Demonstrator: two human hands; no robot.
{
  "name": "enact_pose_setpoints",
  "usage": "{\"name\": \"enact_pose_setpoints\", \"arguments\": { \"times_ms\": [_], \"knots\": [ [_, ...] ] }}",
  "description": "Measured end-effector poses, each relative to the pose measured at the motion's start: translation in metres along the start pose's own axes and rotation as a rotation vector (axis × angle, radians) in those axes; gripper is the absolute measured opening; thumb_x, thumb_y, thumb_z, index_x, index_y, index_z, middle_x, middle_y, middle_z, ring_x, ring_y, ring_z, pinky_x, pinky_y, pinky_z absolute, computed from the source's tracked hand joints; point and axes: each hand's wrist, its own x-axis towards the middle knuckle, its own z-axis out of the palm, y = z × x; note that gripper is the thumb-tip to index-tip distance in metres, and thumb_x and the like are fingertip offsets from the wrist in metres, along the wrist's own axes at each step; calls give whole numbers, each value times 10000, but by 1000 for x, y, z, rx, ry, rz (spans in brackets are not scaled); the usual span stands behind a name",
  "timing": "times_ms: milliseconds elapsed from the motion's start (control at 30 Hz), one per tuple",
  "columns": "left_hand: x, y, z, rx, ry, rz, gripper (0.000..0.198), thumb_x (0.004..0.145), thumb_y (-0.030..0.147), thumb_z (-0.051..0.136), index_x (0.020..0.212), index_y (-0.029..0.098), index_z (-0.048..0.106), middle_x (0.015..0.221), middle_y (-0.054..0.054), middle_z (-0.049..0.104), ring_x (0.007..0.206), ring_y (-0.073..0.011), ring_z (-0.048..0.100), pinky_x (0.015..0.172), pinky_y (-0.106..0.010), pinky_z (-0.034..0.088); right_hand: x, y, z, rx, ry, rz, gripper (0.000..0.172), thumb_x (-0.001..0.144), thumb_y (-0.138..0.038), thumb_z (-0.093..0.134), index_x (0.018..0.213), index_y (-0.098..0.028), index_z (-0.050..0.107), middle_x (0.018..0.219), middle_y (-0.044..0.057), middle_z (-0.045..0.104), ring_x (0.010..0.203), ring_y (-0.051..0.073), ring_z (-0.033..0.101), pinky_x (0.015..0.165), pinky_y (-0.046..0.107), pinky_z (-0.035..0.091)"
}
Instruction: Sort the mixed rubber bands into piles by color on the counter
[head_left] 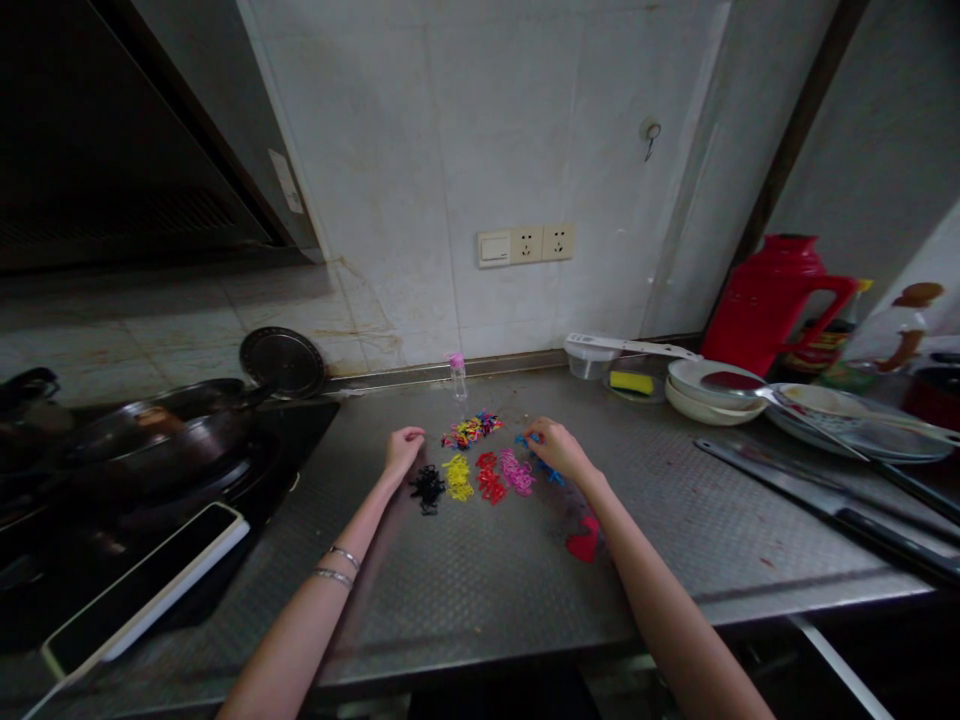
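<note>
Small loose pieces that look like rubber bands lie in piles sorted by colour on the metal counter: black (pixel 428 488), yellow (pixel 457 478), red (pixel 491 478), pink (pixel 517 471) and blue (pixel 553 474). Behind them is a mixed-colour pile (pixel 472 430). My left hand (pixel 405 449) is closed, fingers curled together, just behind and left of the black pile; whatever it may hold is hidden. My right hand (pixel 559 447) reaches over the blue pile with its fingertips pinched at the blue pieces. I cannot make out what, if anything, is between them.
A small clear bottle with a pink cap (pixel 457 376) stands near the wall. A red heart-shaped piece (pixel 583 541) lies by my right forearm. Bowls (pixel 709 408), a knife (pixel 757 482) and a red thermos (pixel 776 305) are at right; a pan (pixel 161 430) and a phone-like device (pixel 146 590) at left.
</note>
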Motion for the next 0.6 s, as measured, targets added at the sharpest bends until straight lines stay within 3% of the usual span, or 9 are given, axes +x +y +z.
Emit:
{"name": "enact_pose_setpoints", "arguments": {
  "times_ms": [400, 600],
  "knots": [
    [-6, -12, 6, -103, 87, 42, 237, 654, 160, 494, 818, 124, 662, 787, -66, 669, 731, -163, 604, 707, -269, 461, 0, -4, -6, -51, 24, 8, 210, 762, -201, 468, 889, -197, 634, 953, 41, 580, 789, 107, 529, 702, 185, 370],
    [-7, -9, 5, -102, 103, 42, 224, 654, 160, 493, 796, 121, 661, 775, -65, 668, 728, -165, 604, 708, -273, 459, 20, -8, -10, -116, -4, 21, 229, 773, -246, 467, 933, -215, 627, 964, 35, 592, 782, 114, 542, 663, 183, 369]
  ]
}}
